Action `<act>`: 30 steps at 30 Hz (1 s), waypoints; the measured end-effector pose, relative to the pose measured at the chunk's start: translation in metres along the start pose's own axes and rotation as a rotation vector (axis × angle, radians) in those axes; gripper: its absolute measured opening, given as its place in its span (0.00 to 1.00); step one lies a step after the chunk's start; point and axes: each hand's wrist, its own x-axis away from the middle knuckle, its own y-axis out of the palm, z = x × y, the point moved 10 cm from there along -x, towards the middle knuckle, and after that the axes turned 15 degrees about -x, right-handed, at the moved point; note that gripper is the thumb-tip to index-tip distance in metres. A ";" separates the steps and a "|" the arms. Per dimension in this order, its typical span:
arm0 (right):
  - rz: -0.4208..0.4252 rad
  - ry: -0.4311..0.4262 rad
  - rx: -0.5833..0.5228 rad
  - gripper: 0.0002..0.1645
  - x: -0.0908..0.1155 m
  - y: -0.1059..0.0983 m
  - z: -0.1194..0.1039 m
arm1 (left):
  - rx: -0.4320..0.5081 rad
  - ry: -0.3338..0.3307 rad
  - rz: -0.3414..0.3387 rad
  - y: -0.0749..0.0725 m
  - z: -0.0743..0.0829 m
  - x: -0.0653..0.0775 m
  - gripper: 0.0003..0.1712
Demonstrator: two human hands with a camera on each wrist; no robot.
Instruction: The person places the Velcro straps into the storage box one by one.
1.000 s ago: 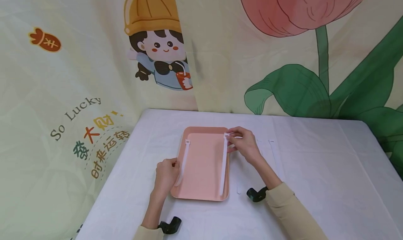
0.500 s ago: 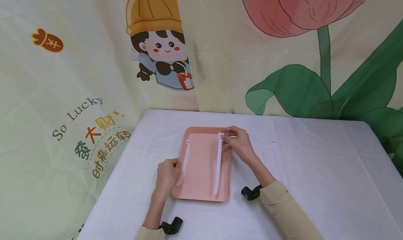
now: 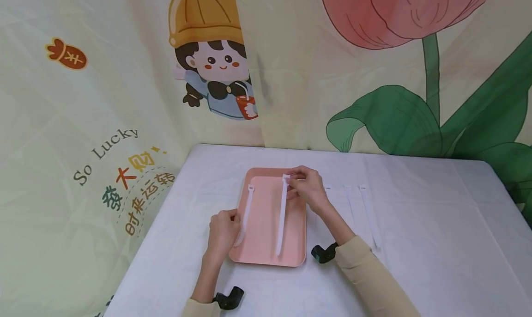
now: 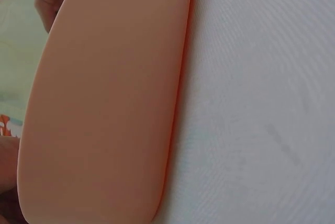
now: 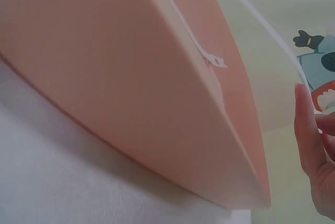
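Observation:
A pink rectangular tray [image 3: 268, 259] lies on the white-covered table. My left hand [image 3: 222, 230] grips its left rim with curled fingers; the left wrist view shows mostly the tray's outer wall [image 4: 104, 93]. Inside, along the left side, rests one white cable tie [image 3: 246, 215]. Above the tray, right of its middle, my right hand [image 3: 308, 189] pinches a second white cable tie [image 3: 281, 222] near its head, and the tail hangs toward the near end. In the right wrist view this held tie [image 5: 267, 25] stands apart from the tray, above its rim.
Right of the tray, several more white ties lie on the tablecloth, among them one tie [image 3: 370, 217] farthest right and a fainter tie [image 3: 350, 204] beside it. My right forearm partly covers that area. A printed cloth [image 3: 291, 118] hangs behind the table.
With the cable tie pinched in it, my right hand has moved left from the tray's right rim to over its inside. The left hand keeps its grip on the rim.

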 end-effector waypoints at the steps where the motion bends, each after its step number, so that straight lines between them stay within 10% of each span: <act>1: -0.002 0.001 0.004 0.18 0.000 0.002 0.000 | -0.001 0.001 0.003 0.000 0.000 0.000 0.13; 30: -0.048 -0.028 0.018 0.17 -0.014 0.048 0.011 | 0.000 0.009 0.014 -0.001 0.000 0.000 0.12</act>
